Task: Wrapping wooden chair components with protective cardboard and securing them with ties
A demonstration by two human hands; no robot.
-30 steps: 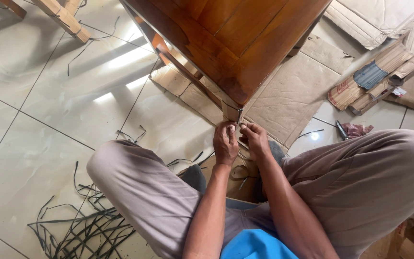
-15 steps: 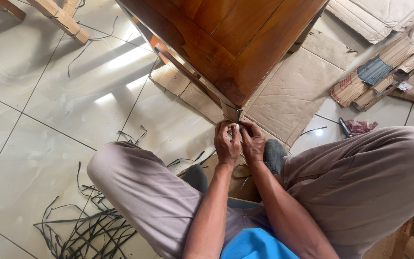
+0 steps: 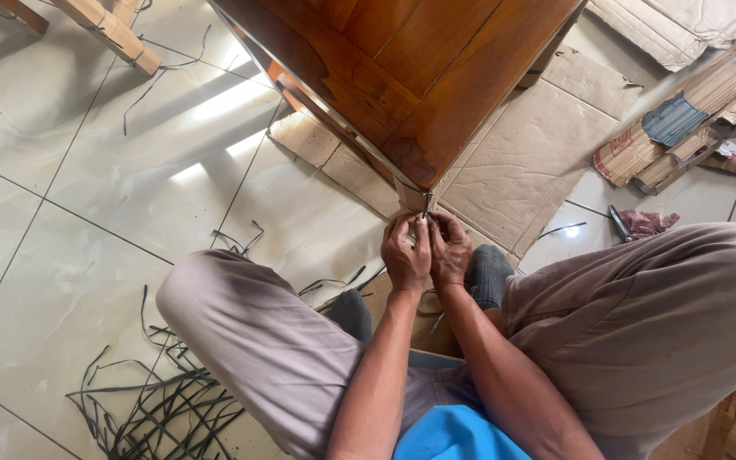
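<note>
Both hands meet at the lowest corner of a brown wooden table that stands over flattened cardboard on the floor. The left hand and the right hand press side by side, knuckles touching, fingers curled in on a thin dark strap that runs up the paper-wrapped table corner. Each hand is closed with fingertips pinching at the strap; what lies inside the fists is hidden.

The person sits on the floor with two knees in grey trousers spread, one to each side of the arms, and two dark grey socks show just beneath the hands. A blue shirt hem is at the bottom edge of the view.

One large cardboard sheet lies under the table corner, and another folded sheet sits at the upper right corner of the floor. A bundle of cardboard offcuts lies well to the right. Just beside the right knee are one dark tool and one reddish rag.

On the white floor tiles to the left, a loose tangle of black strap scraps lies near the left knee, too many and too overlapped to count. One pale wooden piece reaches in at the upper left corner.
</note>
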